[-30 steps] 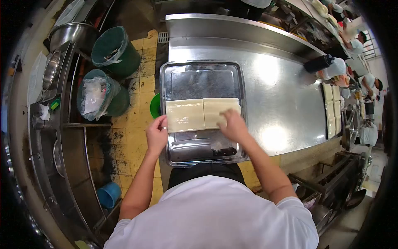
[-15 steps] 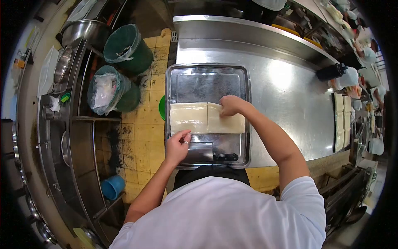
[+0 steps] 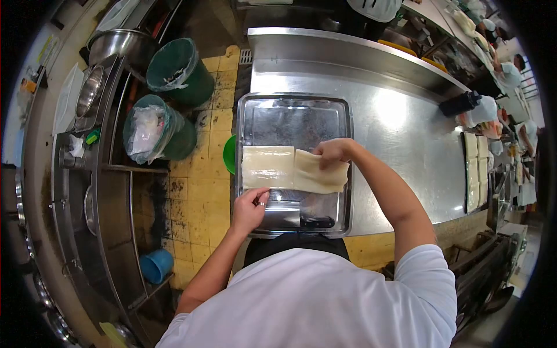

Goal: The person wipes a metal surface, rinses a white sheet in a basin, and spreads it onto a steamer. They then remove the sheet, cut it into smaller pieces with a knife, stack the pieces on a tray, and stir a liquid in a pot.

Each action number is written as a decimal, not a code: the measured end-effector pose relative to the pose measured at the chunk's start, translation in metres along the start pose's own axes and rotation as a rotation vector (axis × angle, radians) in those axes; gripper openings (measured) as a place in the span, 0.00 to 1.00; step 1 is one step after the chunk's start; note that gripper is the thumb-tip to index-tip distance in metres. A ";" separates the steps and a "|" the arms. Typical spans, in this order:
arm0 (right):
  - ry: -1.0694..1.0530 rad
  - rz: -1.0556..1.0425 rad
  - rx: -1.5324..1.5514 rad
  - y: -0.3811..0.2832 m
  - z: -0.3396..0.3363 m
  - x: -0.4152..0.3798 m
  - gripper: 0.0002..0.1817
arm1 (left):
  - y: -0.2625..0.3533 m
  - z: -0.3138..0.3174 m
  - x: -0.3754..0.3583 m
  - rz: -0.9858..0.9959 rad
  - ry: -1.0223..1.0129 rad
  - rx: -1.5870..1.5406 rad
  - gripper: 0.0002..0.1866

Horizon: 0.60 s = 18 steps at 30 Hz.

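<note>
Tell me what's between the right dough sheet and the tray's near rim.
The cleaver's black handle and a bit of its blade, lying in the tray; the head view shows this.

My view is brightly lit, with a harsh white glare on the long stainless-steel counter [image 3: 371, 133] and glossy streaks on the pale, flat left-hand dough sheet [image 3: 268, 168]. I see strong wide-angle distortion bending the left-side metal shelving [image 3: 119, 220] and black darkening the picture's edges, while the shelving's recesses sit in shadow and the distant figures at far right look small and soft.
</note>
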State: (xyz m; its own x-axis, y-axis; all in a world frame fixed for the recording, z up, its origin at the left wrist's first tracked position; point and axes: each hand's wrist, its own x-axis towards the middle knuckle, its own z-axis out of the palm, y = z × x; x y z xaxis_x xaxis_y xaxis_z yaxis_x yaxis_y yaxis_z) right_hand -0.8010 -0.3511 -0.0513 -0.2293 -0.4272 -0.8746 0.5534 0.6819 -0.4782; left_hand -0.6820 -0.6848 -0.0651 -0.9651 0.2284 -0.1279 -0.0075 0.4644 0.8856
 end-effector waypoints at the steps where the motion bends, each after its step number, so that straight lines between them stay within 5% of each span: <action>1: 0.008 -0.007 0.052 0.009 0.000 0.003 0.23 | 0.000 -0.002 0.005 0.020 0.005 0.017 0.10; 6: 0.036 -0.144 0.354 0.049 0.022 -0.005 0.20 | 0.016 -0.012 0.057 0.112 -0.013 0.097 0.12; 12: 0.216 -0.353 0.670 0.096 0.099 -0.027 0.18 | 0.007 -0.010 0.137 0.443 -0.064 0.620 0.18; 18: 0.289 -0.556 1.086 0.121 0.188 -0.044 0.20 | 0.027 0.004 0.183 0.159 -0.610 0.960 0.29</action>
State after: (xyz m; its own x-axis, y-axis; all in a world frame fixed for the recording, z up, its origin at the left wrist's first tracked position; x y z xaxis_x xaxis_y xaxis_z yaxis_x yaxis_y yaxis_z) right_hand -0.5733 -0.3611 -0.0553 -0.7342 -0.2602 -0.6270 0.6671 -0.4478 -0.5954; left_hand -0.8578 -0.6274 -0.0663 -0.6481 0.5978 -0.4717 0.5587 0.7942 0.2389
